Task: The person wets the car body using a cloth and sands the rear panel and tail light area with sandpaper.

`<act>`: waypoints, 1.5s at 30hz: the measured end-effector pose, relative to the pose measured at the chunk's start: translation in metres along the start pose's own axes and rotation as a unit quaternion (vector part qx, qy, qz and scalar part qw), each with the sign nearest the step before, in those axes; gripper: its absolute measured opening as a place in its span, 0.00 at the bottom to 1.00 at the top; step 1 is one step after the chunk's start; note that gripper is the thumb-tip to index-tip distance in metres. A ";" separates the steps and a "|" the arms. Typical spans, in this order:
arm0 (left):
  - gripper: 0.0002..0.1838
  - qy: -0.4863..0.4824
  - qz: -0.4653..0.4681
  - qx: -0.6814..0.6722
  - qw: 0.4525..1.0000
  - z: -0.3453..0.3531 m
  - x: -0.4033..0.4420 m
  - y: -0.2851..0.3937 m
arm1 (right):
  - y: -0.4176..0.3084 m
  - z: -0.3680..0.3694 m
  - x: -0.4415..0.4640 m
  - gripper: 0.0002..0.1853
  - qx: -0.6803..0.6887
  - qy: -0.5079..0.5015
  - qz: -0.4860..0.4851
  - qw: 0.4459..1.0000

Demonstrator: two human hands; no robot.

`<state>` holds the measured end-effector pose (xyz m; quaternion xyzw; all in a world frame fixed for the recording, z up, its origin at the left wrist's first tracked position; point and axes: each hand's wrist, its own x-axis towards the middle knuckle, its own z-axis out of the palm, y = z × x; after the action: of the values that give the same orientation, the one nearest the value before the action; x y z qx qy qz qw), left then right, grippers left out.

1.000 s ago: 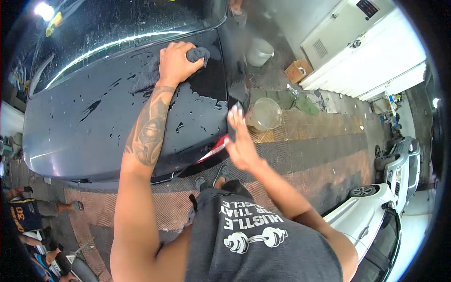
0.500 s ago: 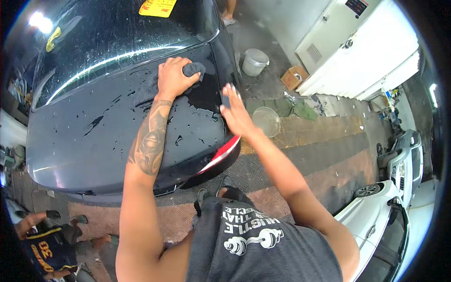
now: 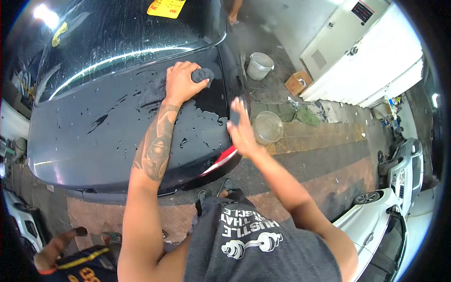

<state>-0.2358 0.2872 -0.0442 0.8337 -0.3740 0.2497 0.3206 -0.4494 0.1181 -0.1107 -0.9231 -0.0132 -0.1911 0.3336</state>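
Observation:
My left hand (image 3: 183, 83) is wrapped round a dark grey cloth (image 3: 204, 76), part of which lies spread on the wet lid of a dark car (image 3: 84, 141). My right hand (image 3: 240, 127) is at the car's rear corner, just above the red tail light (image 3: 220, 160). It presses a small dark flat piece (image 3: 235, 115) against the side, slightly blurred. Water drops and streaks lie on the lid below and left of the cloth. Higher up, a yellow sheet (image 3: 166, 7) rests on the rear glass.
A whitish bucket (image 3: 260, 66), a clear tub (image 3: 268, 127) and a cardboard box (image 3: 298, 83) stand on the floor to the right. White cars (image 3: 376, 225) are at the lower right. Another person (image 3: 77, 263) is at the lower left; a further person's leg shows at the top.
The view has shifted. My left hand stays on the cloth, while my right hand has moved slightly along the car's corner. The person at the lower left has moved to the right.

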 end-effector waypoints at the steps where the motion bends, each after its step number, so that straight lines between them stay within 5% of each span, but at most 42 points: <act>1: 0.20 0.010 0.002 0.004 1.000 0.001 0.000 0.001 | -0.011 0.002 -0.020 0.41 0.028 0.005 -0.003 1.000; 6: 0.20 0.007 0.013 0.003 1.000 0.009 0.003 0.000 | 0.042 0.003 0.077 0.37 -0.039 0.004 0.008 0.999; 10: 0.24 -0.065 0.004 -0.025 0.998 0.000 0.001 0.008 | 0.018 0.005 0.026 0.35 0.012 0.034 -0.050 0.998; 14: 0.25 -0.064 0.156 -0.038 0.985 0.021 -0.013 0.034 | -0.010 0.000 -0.021 0.34 0.051 0.024 -0.033 0.998; 17: 0.21 -0.162 0.085 -0.055 0.982 0.029 -0.005 0.060 | 0.034 -0.002 0.047 0.33 0.022 0.036 -0.002 0.999; 24: 0.18 -0.027 0.033 -0.013 0.999 0.028 0.002 0.045 | -0.027 -0.001 -0.039 0.38 0.053 -0.013 -0.029 0.998; 28: 0.20 0.035 0.020 -0.007 0.999 0.025 0.007 0.015 | 0.038 -0.004 0.044 0.36 0.047 0.026 0.021 0.998; 36: 0.18 -0.005 0.013 0.001 1.000 0.019 0.009 0.021 | -0.005 0.029 -0.038 0.36 0.084 0.129 -0.020 0.988; 40: 0.18 0.007 0.026 0.000 1.000 0.019 0.010 0.022 | 0.070 0.014 0.034 0.34 0.180 0.098 0.147 0.968; 45: 0.16 0.007 0.075 -0.016 0.997 0.026 0.012 0.022 | 0.008 0.034 -0.047 0.38 0.103 0.123 0.041 0.986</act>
<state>-0.2410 0.2521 -0.0460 0.7964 -0.4372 0.2727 0.3166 -0.4799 0.1374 -0.1567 -0.8531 0.0461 -0.2868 0.4334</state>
